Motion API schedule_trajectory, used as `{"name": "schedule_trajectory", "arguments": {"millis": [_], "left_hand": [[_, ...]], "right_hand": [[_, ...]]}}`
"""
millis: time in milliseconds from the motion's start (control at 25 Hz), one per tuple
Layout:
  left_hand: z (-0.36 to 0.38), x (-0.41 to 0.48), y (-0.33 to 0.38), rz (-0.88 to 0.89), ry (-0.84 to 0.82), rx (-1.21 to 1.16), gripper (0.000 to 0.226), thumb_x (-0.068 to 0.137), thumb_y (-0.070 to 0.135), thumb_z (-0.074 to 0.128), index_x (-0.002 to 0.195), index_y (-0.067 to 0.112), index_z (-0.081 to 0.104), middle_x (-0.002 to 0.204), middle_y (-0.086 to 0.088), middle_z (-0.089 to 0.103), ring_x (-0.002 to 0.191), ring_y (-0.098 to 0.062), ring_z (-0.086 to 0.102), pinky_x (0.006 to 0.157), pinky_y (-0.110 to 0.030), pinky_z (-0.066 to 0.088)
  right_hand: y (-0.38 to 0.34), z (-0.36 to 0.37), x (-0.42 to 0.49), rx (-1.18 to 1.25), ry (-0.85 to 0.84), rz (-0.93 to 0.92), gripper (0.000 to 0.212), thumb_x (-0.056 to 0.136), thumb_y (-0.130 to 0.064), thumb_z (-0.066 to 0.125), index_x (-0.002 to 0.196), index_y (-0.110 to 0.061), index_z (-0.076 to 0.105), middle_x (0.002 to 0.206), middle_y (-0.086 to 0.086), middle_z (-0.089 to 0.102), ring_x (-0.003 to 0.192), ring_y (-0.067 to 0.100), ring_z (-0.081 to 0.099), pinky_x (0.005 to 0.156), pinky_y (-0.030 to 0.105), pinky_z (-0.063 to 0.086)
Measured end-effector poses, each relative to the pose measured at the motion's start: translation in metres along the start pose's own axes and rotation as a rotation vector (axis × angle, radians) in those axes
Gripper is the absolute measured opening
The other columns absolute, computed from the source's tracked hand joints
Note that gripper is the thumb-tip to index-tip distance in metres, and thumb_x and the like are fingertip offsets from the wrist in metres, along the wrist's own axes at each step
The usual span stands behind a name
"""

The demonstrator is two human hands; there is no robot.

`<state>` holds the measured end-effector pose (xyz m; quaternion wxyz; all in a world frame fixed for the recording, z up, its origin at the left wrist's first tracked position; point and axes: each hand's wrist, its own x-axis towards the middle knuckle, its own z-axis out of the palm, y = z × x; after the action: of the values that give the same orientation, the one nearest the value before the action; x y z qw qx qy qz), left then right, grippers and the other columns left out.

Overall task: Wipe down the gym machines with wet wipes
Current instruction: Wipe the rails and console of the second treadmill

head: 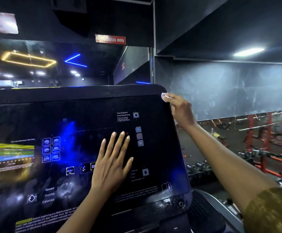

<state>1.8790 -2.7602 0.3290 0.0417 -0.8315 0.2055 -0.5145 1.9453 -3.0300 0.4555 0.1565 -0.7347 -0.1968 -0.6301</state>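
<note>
While a white wet wipe (164,96) sits at the upper right corner of the treadmill console (35,115), the right hand (179,110) pinches it there with curled fingers; the left hand (111,163) lies flat near the console's middle, fingers straight and spread. Red weight racks (269,128) and dumbbells (199,166) stand beyond the console's right edge, a red sign (110,39) above it

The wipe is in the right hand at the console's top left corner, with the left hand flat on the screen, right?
Not quite: the head view shows the right hand holding the wipe at the top right corner of the console, not the top left. The left hand does lie flat on the screen.
</note>
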Motion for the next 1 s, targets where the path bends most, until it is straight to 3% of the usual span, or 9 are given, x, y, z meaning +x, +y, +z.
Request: {"name": "schedule_trajectory", "arguments": {"millis": [200, 400, 680, 840, 1000], "left_hand": [[-0.001, 0.000, -0.001, -0.003, 0.010, 0.003, 0.062, 0.093, 0.045, 0.032, 0.145, 0.011, 0.037, 0.154, -0.007, 0.030, 0.143, -0.027, 0.025, 0.114, -0.048, 0.020], [-0.001, -0.001, -0.001, -0.001, 0.013, 0.008, 0.062, 0.093, 0.044, 0.031, 0.146, 0.011, 0.036, 0.154, -0.007, 0.030, 0.143, -0.027, 0.024, 0.115, -0.048, 0.019], [0.000, -0.002, 0.000, -0.005, 0.004, 0.000, 0.063, 0.094, 0.045, 0.031, 0.147, 0.011, 0.034, 0.154, -0.007, 0.029, 0.144, -0.027, 0.021, 0.116, -0.047, 0.016], [0.000, -0.001, 0.001, -0.007, 0.000, 0.002, 0.063, 0.094, 0.045, 0.030, 0.146, 0.010, 0.035, 0.154, -0.008, 0.030, 0.143, -0.027, 0.021, 0.116, -0.046, 0.014], [-0.001, -0.001, 0.000, -0.010, -0.006, 0.000, 0.063, 0.094, 0.045, 0.030, 0.146, 0.011, 0.035, 0.154, -0.008, 0.030, 0.143, -0.027, 0.022, 0.116, -0.046, 0.014]], "right_hand": [[-0.017, -0.024, -0.070, 0.118, 0.004, 0.075, 0.048, 0.072, 0.020, 0.055, 0.107, -0.008, 0.070, 0.112, 0.002, 0.068, 0.103, 0.009, 0.062, 0.094, 0.022, 0.048], [-0.046, -0.049, -0.153, 0.151, 0.010, 0.209, 0.050, 0.068, 0.024, 0.059, 0.103, -0.008, 0.072, 0.108, -0.002, 0.069, 0.102, 0.005, 0.063, 0.092, 0.024, 0.049], [-0.075, -0.087, -0.256, 0.128, -0.134, 0.282, 0.061, 0.061, 0.027, 0.066, 0.107, -0.013, 0.069, 0.111, -0.007, 0.067, 0.105, 0.002, 0.061, 0.096, 0.018, 0.044], [-0.075, -0.094, -0.220, 0.099, -0.117, 0.221, 0.051, 0.065, 0.023, 0.065, 0.103, -0.010, 0.071, 0.107, -0.007, 0.068, 0.100, 0.001, 0.061, 0.094, 0.014, 0.044], [-0.071, -0.063, -0.136, 0.068, -0.157, 0.183, 0.036, 0.085, -0.002, 0.045, 0.114, -0.009, 0.067, 0.114, 0.000, 0.067, 0.104, 0.012, 0.062, 0.098, 0.013, 0.041]]}}
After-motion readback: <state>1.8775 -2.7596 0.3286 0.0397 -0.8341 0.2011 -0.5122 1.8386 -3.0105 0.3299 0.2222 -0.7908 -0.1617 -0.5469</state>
